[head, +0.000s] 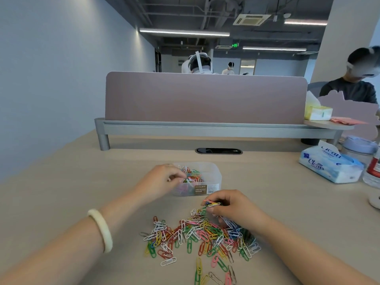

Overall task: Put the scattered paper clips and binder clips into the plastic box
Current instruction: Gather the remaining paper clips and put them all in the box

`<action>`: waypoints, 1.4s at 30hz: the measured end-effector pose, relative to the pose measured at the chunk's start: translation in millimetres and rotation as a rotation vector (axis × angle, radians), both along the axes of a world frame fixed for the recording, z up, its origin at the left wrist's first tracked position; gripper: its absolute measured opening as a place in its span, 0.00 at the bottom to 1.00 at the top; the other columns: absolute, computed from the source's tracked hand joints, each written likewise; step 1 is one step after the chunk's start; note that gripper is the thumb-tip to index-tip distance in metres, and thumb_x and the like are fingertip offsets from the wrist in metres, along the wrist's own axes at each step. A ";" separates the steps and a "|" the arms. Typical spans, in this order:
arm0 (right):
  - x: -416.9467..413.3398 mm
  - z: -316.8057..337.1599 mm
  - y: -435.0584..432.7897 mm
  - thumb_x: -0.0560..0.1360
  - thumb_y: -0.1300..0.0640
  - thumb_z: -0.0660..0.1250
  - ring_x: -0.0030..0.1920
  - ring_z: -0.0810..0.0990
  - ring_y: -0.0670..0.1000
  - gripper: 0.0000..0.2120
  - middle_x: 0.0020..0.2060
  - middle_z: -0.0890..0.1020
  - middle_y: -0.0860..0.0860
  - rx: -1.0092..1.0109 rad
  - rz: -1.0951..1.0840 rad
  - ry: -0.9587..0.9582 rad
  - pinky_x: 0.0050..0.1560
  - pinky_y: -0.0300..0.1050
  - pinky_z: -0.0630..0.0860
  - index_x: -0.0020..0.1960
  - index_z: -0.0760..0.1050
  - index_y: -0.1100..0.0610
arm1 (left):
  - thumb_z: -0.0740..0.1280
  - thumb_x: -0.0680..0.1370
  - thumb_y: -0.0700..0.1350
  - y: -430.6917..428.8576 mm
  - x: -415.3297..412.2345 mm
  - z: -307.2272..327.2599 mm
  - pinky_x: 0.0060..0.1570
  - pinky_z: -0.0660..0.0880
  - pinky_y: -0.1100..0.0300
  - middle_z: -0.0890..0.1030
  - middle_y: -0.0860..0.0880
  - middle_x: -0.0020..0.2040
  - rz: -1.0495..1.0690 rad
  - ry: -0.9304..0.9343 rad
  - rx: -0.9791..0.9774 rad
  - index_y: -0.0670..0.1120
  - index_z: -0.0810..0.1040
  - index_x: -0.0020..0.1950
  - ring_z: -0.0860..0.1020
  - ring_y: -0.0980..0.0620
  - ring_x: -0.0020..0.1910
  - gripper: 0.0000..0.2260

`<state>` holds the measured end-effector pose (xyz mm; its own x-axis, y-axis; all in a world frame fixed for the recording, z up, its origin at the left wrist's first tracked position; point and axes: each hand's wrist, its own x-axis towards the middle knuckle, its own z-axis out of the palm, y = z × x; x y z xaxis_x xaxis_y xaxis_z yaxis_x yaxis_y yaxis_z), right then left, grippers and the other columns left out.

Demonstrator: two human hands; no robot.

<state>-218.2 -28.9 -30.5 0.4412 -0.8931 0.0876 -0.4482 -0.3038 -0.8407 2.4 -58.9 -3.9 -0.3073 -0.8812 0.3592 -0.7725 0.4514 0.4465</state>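
— Beige desk; where on it is the plastic box?
— Just beyond the heap of paper clips; more coloured clips lie inside it.
— And the hands?
— The right hand pinches a small bunch of clips at the heap's far edge; the left hand holds bunched fingers over the box, touching its clips; whether it grips any, I cannot tell.

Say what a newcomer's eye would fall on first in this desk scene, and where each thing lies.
The bright heap of coloured paper clips spread on the near desk catches the eye first. Just beyond it stands a clear plastic box, partly filled with clips, where the left hand reaches in. The right hand pinches a small bunch of clips above the heap.
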 end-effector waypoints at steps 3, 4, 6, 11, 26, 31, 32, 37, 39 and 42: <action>7.4 7.5 -12.4 0.72 0.65 0.68 0.31 0.76 0.43 0.05 0.36 0.81 0.51 0.068 0.007 -0.053 0.34 0.32 0.74 0.47 0.80 0.60 | 0.66 0.75 0.44 26.5 10.3 -8.8 0.48 0.72 0.66 0.78 0.58 0.44 -0.038 -0.042 0.090 0.49 0.82 0.51 0.76 0.62 0.45 0.07; 11.0 11.2 -17.8 0.72 0.64 0.68 0.31 0.76 0.43 0.05 0.34 0.80 0.50 0.070 0.012 -0.052 0.34 0.31 0.74 0.47 0.80 0.60 | 0.66 0.74 0.45 32.6 13.2 -11.2 0.49 0.72 0.64 0.77 0.60 0.43 -0.027 -0.040 0.097 0.50 0.82 0.50 0.76 0.63 0.45 0.07; 21.1 21.1 -31.0 0.72 0.64 0.68 0.30 0.75 0.40 0.06 0.34 0.80 0.51 0.043 0.010 -0.047 0.33 0.29 0.71 0.49 0.80 0.61 | 0.67 0.74 0.46 40.9 16.6 -15.7 0.47 0.72 0.69 0.77 0.62 0.42 -0.015 -0.018 0.101 0.51 0.82 0.50 0.77 0.64 0.44 0.07; 57.8 50.5 -76.5 0.73 0.61 0.68 0.30 0.75 0.42 0.04 0.33 0.79 0.51 0.014 0.002 -0.066 0.34 0.31 0.70 0.47 0.80 0.59 | 0.67 0.74 0.46 50.1 15.2 -24.0 0.43 0.69 0.76 0.79 0.61 0.45 -0.027 0.059 0.116 0.52 0.81 0.50 0.76 0.65 0.45 0.07; 71.4 41.6 -128.6 0.74 0.68 0.59 0.52 0.79 0.54 0.14 0.54 0.81 0.59 -0.118 -0.082 0.245 0.50 0.42 0.74 0.56 0.76 0.61 | 0.64 0.75 0.50 63.8 18.7 -21.1 0.42 0.67 0.79 0.77 0.62 0.47 0.007 -0.035 0.101 0.55 0.79 0.53 0.74 0.66 0.45 0.08; 53.0 48.0 -95.6 0.77 0.68 0.54 0.47 0.79 0.51 0.16 0.48 0.80 0.56 0.001 -0.060 0.017 0.49 0.41 0.77 0.61 0.73 0.62 | 0.66 0.73 0.54 65.8 21.1 -18.6 0.51 0.70 0.75 0.75 0.64 0.53 -0.065 -0.061 0.202 0.59 0.75 0.56 0.73 0.66 0.50 0.12; 47.6 48.3 -84.8 0.77 0.67 0.54 0.46 0.80 0.51 0.15 0.48 0.80 0.56 -0.010 -0.037 -0.006 0.51 0.43 0.77 0.60 0.73 0.62 | 0.67 0.71 0.58 67.5 23.3 -16.7 0.59 0.68 0.71 0.71 0.66 0.57 -0.110 -0.094 0.276 0.60 0.72 0.61 0.70 0.67 0.56 0.19; 6.9 24.1 -10.5 0.77 0.51 0.59 0.54 0.77 0.40 0.14 0.56 0.79 0.46 -0.069 0.085 0.069 0.52 0.28 0.73 0.60 0.75 0.52 | 0.68 0.66 0.65 76.0 31.0 -19.2 0.71 0.38 0.57 0.34 0.65 0.68 -0.245 -0.455 0.549 0.61 0.35 0.71 0.33 0.63 0.69 0.48; -12.2 8.6 15.4 0.73 0.39 0.54 0.64 0.69 0.38 0.24 0.64 0.71 0.40 -0.066 0.095 0.175 0.62 0.30 0.66 0.66 0.68 0.46 | 0.68 0.65 0.66 78.2 23.0 -27.4 0.70 0.35 0.58 0.31 0.62 0.70 -0.235 -0.473 0.536 0.59 0.32 0.71 0.30 0.61 0.68 0.51; -31.2 -17.1 34.9 0.65 0.24 0.43 0.74 0.48 0.39 0.41 0.73 0.53 0.39 -0.137 0.084 0.422 0.72 0.38 0.47 0.73 0.52 0.42 | 0.65 0.65 0.68 82.8 6.1 -40.8 0.68 0.35 0.62 0.32 0.57 0.73 -0.202 -0.440 0.437 0.56 0.33 0.72 0.30 0.60 0.69 0.51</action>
<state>-249.4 6.0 -47.6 0.5342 -0.8454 -0.0003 -0.7121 -0.4498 -0.5390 8.5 23.9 -44.8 -0.5186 -0.8272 -0.2166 -0.8442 0.4551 0.2831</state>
